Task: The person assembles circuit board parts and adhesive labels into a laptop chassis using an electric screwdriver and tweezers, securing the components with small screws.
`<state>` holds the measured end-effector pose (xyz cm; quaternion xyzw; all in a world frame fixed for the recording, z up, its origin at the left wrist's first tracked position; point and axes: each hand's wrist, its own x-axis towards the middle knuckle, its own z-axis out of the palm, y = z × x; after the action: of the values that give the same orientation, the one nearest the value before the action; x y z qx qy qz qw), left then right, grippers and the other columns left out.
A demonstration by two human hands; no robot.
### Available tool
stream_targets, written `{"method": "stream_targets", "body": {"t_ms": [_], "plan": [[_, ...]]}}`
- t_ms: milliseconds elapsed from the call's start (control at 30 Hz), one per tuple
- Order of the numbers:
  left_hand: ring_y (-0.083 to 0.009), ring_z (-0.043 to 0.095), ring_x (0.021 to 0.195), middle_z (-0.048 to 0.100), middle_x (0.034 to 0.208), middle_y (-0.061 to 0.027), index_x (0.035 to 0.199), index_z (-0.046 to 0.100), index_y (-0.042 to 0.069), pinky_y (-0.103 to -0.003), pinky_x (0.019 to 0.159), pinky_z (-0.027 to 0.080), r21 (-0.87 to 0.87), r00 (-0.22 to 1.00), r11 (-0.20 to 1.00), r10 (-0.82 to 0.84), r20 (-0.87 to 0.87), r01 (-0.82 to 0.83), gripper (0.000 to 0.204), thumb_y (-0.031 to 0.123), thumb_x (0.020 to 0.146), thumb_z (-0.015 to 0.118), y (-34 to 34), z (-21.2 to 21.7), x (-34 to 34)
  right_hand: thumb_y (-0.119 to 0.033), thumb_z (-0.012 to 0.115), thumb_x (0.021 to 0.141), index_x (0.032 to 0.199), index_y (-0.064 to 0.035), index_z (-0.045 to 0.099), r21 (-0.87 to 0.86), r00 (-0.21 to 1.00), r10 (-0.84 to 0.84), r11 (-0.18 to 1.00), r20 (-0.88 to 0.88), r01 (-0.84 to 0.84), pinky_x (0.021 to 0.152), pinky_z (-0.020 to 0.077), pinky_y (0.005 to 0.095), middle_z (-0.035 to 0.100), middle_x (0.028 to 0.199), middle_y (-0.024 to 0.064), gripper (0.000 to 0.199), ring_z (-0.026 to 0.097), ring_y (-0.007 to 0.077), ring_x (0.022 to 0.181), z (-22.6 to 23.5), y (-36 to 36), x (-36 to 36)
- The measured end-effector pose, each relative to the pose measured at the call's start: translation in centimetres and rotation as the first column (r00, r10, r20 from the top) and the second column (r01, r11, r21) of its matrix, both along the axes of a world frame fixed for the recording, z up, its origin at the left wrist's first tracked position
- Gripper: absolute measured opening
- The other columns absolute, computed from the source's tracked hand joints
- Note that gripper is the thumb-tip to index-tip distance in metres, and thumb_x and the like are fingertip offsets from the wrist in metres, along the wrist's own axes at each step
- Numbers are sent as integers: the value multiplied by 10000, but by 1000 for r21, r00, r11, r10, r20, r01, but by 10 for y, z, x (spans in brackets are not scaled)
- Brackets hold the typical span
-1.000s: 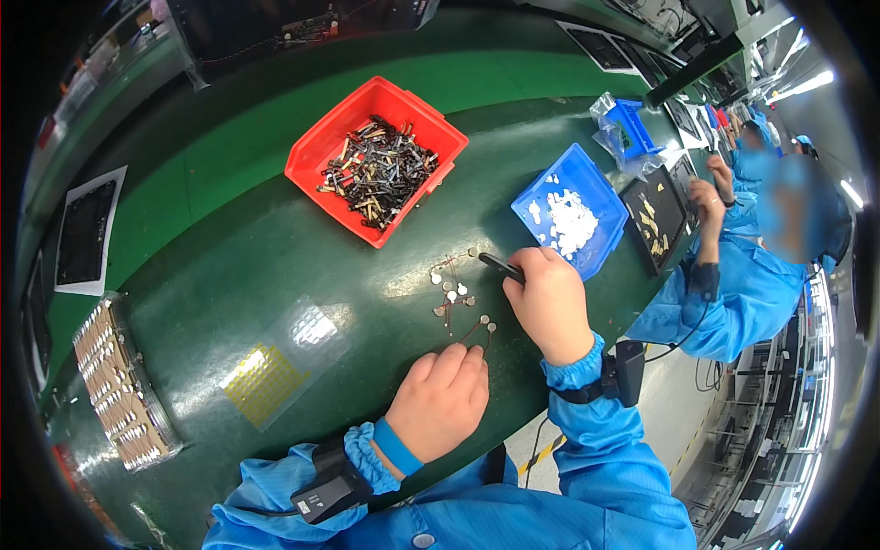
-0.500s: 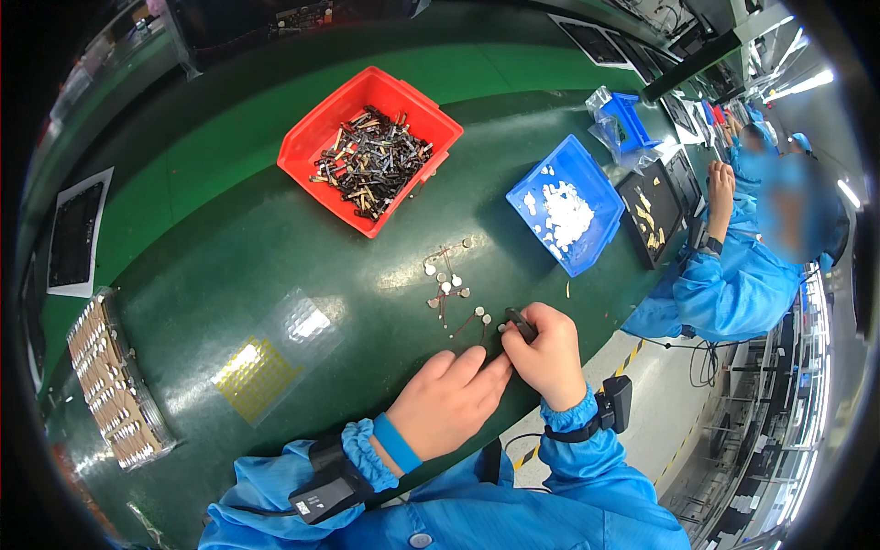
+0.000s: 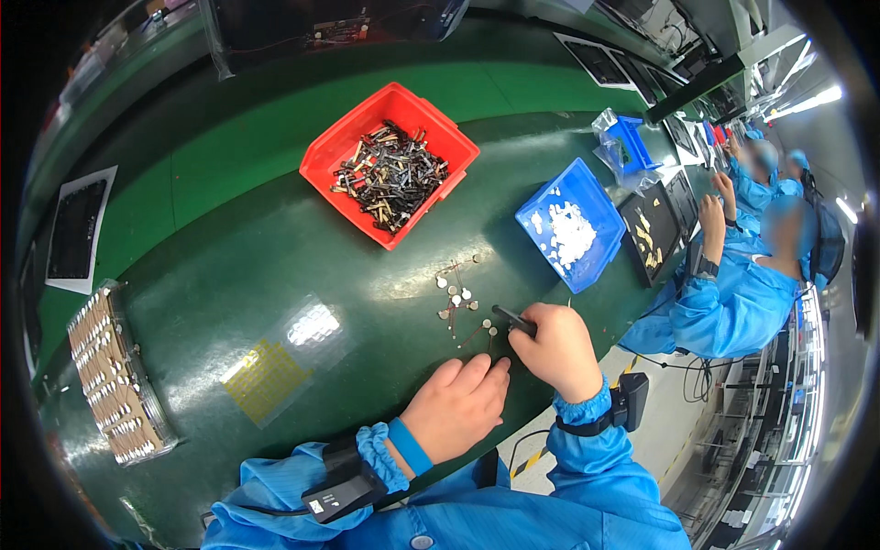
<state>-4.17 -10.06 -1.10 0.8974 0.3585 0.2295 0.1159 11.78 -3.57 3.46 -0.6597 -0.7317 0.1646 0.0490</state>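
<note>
My right hand is closed around a small dark tool, its tip pointing left at the loose pins scattered on the green bench just ahead of my fingers; I count about eight. My left hand lies flat beside the right, fingers loosely together, holding nothing, fingertips near the closest pins. Beyond the pins sits one red bin heaped with dark metal pieces. Ahead of my right hand is one blue bin holding small white parts. Far off my left hand lies one tray packed with rows of parts.
</note>
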Motion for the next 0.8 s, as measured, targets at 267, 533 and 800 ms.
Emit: {"method": "stream_targets", "body": {"t_ms": [267, 533, 800], "plan": [[-204, 419, 1044, 478, 1216, -37, 1117, 567, 62, -322, 803, 364, 9, 998, 999, -38, -39, 39, 547, 386, 685, 649, 3, 2, 1, -165, 561, 627, 627, 26, 599, -58, 997, -81, 995, 2, 81, 546, 450, 425, 539, 582, 219, 195, 554, 382, 576, -3, -8, -4], [-206, 420, 1052, 486, 1217, -41, 1088, 578, 59, -327, 811, 360, -3, 997, 1000, -29, -74, 29, 544, 422, 687, 638, 3, 2, 2, -137, 592, 626, 631, 56, 580, -99, 991, -85, 992, -105, 75, 469, 404, 376, 494, 516, 208, 194, 505, 316, 462, 3, -3, 5], [-209, 426, 1049, 495, 1189, -40, 1090, 573, 63, -337, 801, 368, -19, 999, 1000, -14, -41, 13, 551, 424, 679, 642, 3, 1, 0, -185, 581, 642, 654, 5, 618, -146, 995, -12, 989, 97, 26, 585, 471, 428, 566, 623, 209, 194, 577, 377, 630, 9, 7, -8]]}}
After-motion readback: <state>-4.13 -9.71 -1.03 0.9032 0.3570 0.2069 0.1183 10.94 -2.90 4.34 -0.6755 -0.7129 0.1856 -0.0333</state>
